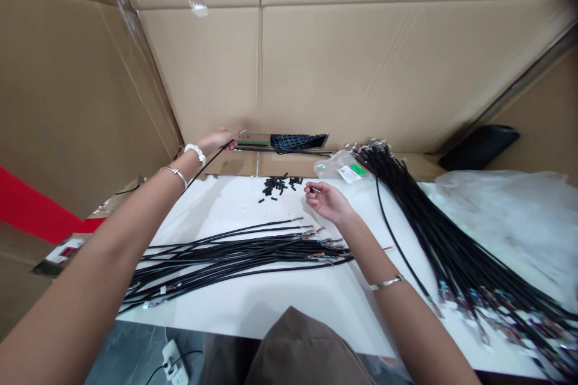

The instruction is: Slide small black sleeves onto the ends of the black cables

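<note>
My left hand (pixel 219 141) is raised at the far edge of the white table and grips a thin black cable (pixel 205 166), which hangs down toward my left. My right hand (pixel 327 201) pinches a small black tube piece (pixel 311 190) between thumb and fingers. Just left of that hand lies a scattered heap of similar black tube pieces (pixel 275 186). A loose bundle of black cables with bare wire ends (pixel 239 255) lies across the white table (pixel 253 313) below my hands. A much larger black cable bundle (pixel 451 246) spreads down the right side.
Cardboard walls (pixel 361 66) rise behind and beside the table. A clear bag with a green label (pixel 343 167) and a clear plastic sheet (pixel 506 210) lie to the right. A black pouch (pixel 478 147) sits at the back right, and a power strip (pixel 174 361) lies on the floor below.
</note>
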A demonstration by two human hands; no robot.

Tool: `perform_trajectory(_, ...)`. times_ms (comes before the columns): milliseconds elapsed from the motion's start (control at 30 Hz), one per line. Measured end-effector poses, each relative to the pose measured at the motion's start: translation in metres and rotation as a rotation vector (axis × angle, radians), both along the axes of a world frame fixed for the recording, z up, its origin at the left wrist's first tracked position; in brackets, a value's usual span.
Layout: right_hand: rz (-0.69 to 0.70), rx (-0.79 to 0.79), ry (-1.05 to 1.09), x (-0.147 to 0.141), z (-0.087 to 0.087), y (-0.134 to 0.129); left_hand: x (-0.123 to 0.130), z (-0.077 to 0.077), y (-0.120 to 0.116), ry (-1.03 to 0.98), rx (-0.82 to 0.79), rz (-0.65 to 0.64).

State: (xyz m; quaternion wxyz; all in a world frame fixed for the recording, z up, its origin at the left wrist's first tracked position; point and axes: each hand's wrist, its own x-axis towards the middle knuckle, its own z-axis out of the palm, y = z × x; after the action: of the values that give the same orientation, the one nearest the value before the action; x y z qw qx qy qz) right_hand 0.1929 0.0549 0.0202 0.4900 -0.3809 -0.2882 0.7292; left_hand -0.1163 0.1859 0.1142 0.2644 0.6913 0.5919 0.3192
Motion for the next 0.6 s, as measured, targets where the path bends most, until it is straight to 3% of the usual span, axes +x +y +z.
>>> perform_trajectory(133, 0.012, -0.002, 0.006, 0.001, 0.001, -0.002, 0.051, -0.005, -0.012, 0.039, 0.068, -0.023)
perform_trajectory(300, 0.031, -0.001, -0.017, 0.002, -0.001, -0.006, 0.095, -0.032, -0.05, 0.118, 0.272, -0.036)
perform_trajectory(400, 0.045, 0.007, -0.038, 0.0, 0.0, -0.009, 0.11, -0.049, -0.086, 0.181, 0.414, -0.13)
perform_trajectory(500, 0.083, 0.044, -0.074, -0.006, 0.005, -0.015, 0.117, -0.06, -0.123, 0.21, 0.467, -0.274)
perform_trajectory(600, 0.183, 0.148, -0.136, -0.013, 0.011, -0.023, 0.115, -0.067, -0.151, 0.267, 0.516, -0.336)
